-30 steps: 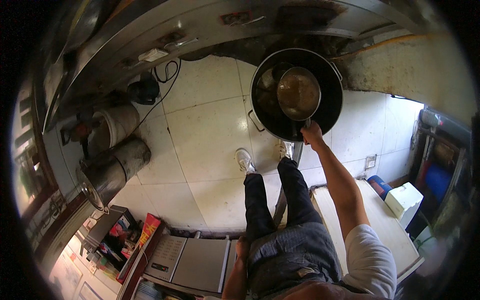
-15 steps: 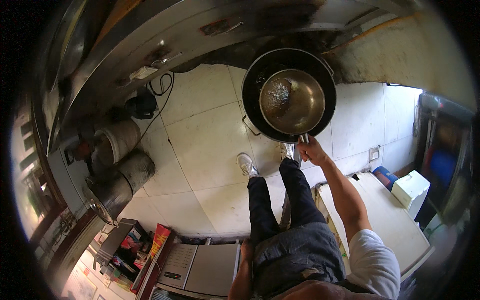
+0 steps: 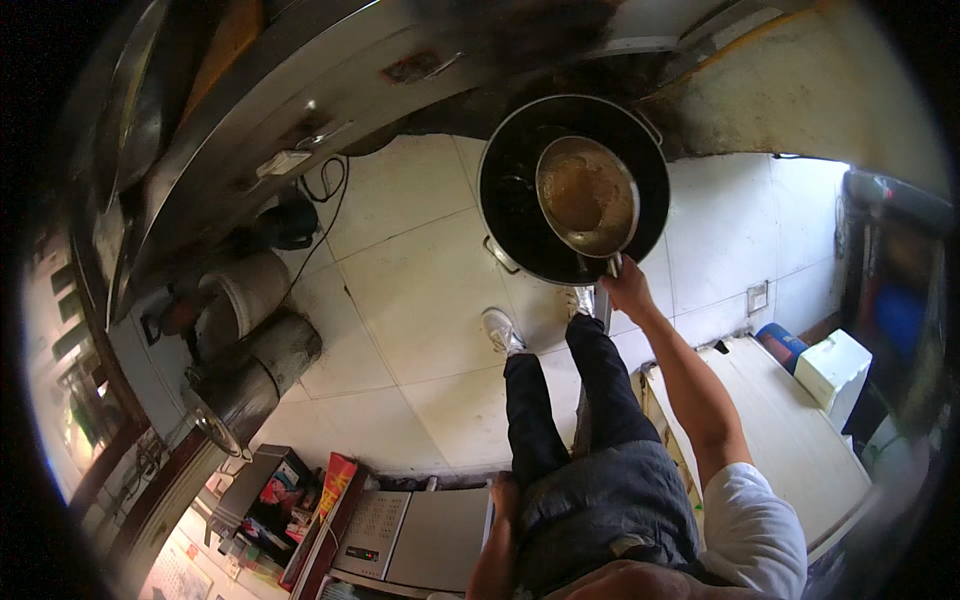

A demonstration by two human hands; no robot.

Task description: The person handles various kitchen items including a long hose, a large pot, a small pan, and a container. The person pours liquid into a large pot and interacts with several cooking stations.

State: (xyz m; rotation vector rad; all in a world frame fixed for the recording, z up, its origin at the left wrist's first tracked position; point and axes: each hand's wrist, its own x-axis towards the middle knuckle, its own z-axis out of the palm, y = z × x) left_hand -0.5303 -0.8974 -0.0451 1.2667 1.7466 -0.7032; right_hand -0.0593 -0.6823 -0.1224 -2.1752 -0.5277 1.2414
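My right hand [image 3: 627, 286] is closed round the short handle of a small metal pan [image 3: 620, 237], out in front of me. The pan is tilted over a wide black pot [image 3: 510, 215], and brownish liquid [image 3: 582, 192] lies in it. Dark contents in the pot are hard to make out. Metal loop handles stick out from the pot's sides. Low beside my thigh hangs my left hand [image 3: 506, 494], close to a silver appliance [image 3: 440, 535]. Its fingers are mostly hidden, so I cannot see whether they are open or closed.
A metal counter or stove front [image 3: 330, 120] curves across the far left. On the left stand a pale bucket [image 3: 258, 285] and a metal cylinder [image 3: 285, 345], with a black cable [image 3: 318, 240] on the tiled floor. To my right is a white-topped cabinet [image 3: 765, 430] bearing a white box [image 3: 834, 368].
The metal pan has tipped over and shifted slightly right within the pot's outline, still in my right hand. The shiny patch on its liquid is gone. My left hand stays by my thigh.
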